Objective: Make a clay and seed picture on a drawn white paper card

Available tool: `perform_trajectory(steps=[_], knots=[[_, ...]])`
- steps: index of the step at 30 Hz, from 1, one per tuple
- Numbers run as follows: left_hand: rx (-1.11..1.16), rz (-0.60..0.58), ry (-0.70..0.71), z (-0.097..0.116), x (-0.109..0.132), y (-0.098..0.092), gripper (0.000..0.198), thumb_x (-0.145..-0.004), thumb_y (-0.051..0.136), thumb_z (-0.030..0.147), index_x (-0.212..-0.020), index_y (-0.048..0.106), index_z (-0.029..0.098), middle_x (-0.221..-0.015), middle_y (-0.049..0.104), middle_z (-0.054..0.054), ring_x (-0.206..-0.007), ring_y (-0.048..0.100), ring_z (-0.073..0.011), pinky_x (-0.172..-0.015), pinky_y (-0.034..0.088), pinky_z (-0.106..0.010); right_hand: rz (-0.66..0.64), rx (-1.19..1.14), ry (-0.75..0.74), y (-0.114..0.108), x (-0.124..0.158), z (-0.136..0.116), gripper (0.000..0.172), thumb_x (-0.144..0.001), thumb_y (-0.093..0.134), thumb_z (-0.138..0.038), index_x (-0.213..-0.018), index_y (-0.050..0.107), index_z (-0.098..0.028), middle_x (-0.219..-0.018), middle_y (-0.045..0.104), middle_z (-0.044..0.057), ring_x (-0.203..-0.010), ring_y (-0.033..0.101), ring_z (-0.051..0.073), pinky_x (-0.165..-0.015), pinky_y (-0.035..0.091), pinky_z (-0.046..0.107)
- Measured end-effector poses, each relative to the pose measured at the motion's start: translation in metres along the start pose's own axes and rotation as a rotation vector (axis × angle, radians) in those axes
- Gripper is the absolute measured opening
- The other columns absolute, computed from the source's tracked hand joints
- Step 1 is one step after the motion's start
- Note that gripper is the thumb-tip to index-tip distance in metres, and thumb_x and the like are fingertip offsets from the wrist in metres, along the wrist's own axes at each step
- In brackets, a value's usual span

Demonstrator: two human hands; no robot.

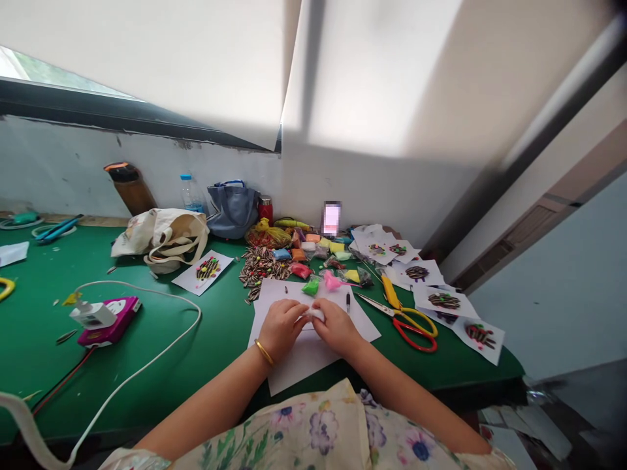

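Both of my hands meet over a white sheet of paper (304, 356) on the green table (206, 339). My left hand (280, 328), with a gold bangle on the wrist, and my right hand (337, 326) pinch a small white lump (317, 314) between their fingertips. Just beyond them lie small bags of coloured clay (318, 282), green, pink and yellow. A black pen (347, 301) rests on the paper by my right hand. A heap of striped sunflower seeds (259, 266) lies behind the paper.
Yellow scissors and red scissors (409, 320) lie right of the paper. Several cards with seed pictures (443, 300) spread along the right edge. A pink device with a white plug and cable (105, 318) sits left. Bags (166, 238), bottles and a phone (332, 217) line the wall.
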State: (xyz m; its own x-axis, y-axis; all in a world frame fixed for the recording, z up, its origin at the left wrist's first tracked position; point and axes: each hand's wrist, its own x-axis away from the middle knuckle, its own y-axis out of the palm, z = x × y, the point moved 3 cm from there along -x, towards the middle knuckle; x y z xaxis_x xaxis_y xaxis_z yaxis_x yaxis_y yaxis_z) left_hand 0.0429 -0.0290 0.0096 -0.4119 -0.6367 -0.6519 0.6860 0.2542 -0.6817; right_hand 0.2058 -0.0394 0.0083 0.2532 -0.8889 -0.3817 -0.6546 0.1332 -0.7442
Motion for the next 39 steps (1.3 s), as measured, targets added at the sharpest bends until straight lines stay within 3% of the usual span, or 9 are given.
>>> perform_trajectory(steps=[4, 9, 17, 22, 26, 30, 33, 36, 39], knots=[[0.063, -0.003, -0.011, 0.0, 0.0, 0.0, 0.016, -0.091, 0.055, 0.031, -0.095, 0.068, 0.022, -0.088, 0.068, -0.007, -0.084, 0.061, -0.0193, -0.079, 0.046, -0.035, -0.027, -0.06, 0.04, -0.002, 0.0, -0.004, 0.015, -0.084, 0.053, -0.022, -0.099, 0.056, -0.021, -0.091, 0.065, 0.003, -0.082, 0.059, 0.019, -0.073, 0.044, 0.028], [0.254, 0.023, -0.168, -0.006, -0.002, -0.001, 0.014, -0.089, 0.057, 0.03, -0.089, 0.067, 0.02, -0.085, 0.068, -0.005, -0.083, 0.061, -0.018, -0.077, 0.048, -0.032, -0.023, -0.169, 0.157, 0.0, -0.001, 0.002, 0.016, -0.082, 0.053, -0.027, -0.098, 0.057, -0.023, -0.087, 0.064, -0.001, -0.072, 0.056, 0.016, -0.063, 0.042, 0.025], [0.412, 0.038, -0.308, -0.012, -0.003, 0.002, 0.014, -0.086, 0.057, 0.03, -0.087, 0.066, 0.02, -0.084, 0.066, -0.003, -0.078, 0.059, -0.0162, -0.073, 0.048, -0.029, -0.043, -0.263, 0.225, 0.004, -0.001, 0.005, 0.018, -0.081, 0.054, -0.03, -0.098, 0.058, -0.023, -0.085, 0.063, -0.002, -0.073, 0.056, 0.015, -0.066, 0.042, 0.025], [0.681, 0.099, -0.532, -0.022, -0.003, 0.004, 0.025, -0.084, 0.057, 0.04, -0.09, 0.064, 0.017, -0.075, 0.062, -0.001, -0.065, 0.054, -0.0131, -0.06, 0.044, -0.025, -0.025, -0.304, 0.283, 0.004, -0.001, 0.008, 0.019, -0.08, 0.054, -0.031, -0.097, 0.058, -0.023, -0.083, 0.063, -0.003, -0.07, 0.055, 0.015, -0.064, 0.042, 0.025], [0.858, 0.059, -0.596, -0.025, -0.003, 0.01, 0.036, -0.076, 0.067, 0.044, -0.099, 0.064, 0.016, -0.079, 0.063, -0.002, -0.069, 0.056, -0.014, -0.064, 0.046, -0.026, -0.022, -0.344, 0.28, 0.007, 0.0, 0.009, 0.019, -0.081, 0.055, -0.032, -0.097, 0.058, -0.023, -0.082, 0.062, -0.003, -0.071, 0.056, 0.015, -0.064, 0.042, 0.024], [0.85, 0.045, -0.608, -0.025, -0.003, 0.012, 0.032, -0.068, 0.072, 0.042, -0.087, 0.063, 0.017, -0.076, 0.063, -0.001, -0.069, 0.057, -0.0144, -0.065, 0.047, -0.027, -0.055, -0.332, 0.254, 0.009, 0.001, 0.006, 0.02, -0.082, 0.055, -0.033, -0.099, 0.058, -0.023, -0.084, 0.063, -0.003, -0.071, 0.056, 0.015, -0.064, 0.042, 0.024], [0.778, 0.126, -0.628, -0.027, -0.003, 0.006, 0.028, -0.072, 0.068, 0.043, -0.082, 0.063, 0.017, -0.073, 0.062, 0.0, -0.064, 0.054, -0.0124, -0.06, 0.045, -0.024, -0.031, -0.28, 0.254, 0.008, 0.002, 0.008, 0.02, -0.082, 0.055, -0.032, -0.099, 0.059, -0.023, -0.086, 0.064, -0.002, -0.074, 0.057, 0.016, -0.066, 0.043, 0.025], [0.793, 0.203, -0.67, -0.032, -0.003, 0.001, 0.032, -0.072, 0.07, 0.044, -0.087, 0.065, 0.017, -0.073, 0.062, 0.0, -0.062, 0.053, -0.0114, -0.058, 0.043, -0.023, 0.023, -0.205, 0.267, 0.002, 0.003, 0.017, 0.021, -0.083, 0.053, -0.032, -0.1, 0.058, -0.023, -0.089, 0.064, -0.001, -0.074, 0.057, 0.016, -0.067, 0.043, 0.026], [0.853, 0.17, -0.703, -0.035, -0.003, 0.005, 0.038, -0.07, 0.071, 0.045, -0.094, 0.066, 0.016, -0.08, 0.066, -0.002, -0.069, 0.058, -0.0134, -0.064, 0.046, -0.025, 0.059, -0.113, 0.29, -0.006, 0.005, 0.034, 0.023, -0.083, 0.051, -0.031, -0.103, 0.058, -0.023, -0.094, 0.064, 0.001, -0.073, 0.057, 0.017, -0.067, 0.043, 0.028]])
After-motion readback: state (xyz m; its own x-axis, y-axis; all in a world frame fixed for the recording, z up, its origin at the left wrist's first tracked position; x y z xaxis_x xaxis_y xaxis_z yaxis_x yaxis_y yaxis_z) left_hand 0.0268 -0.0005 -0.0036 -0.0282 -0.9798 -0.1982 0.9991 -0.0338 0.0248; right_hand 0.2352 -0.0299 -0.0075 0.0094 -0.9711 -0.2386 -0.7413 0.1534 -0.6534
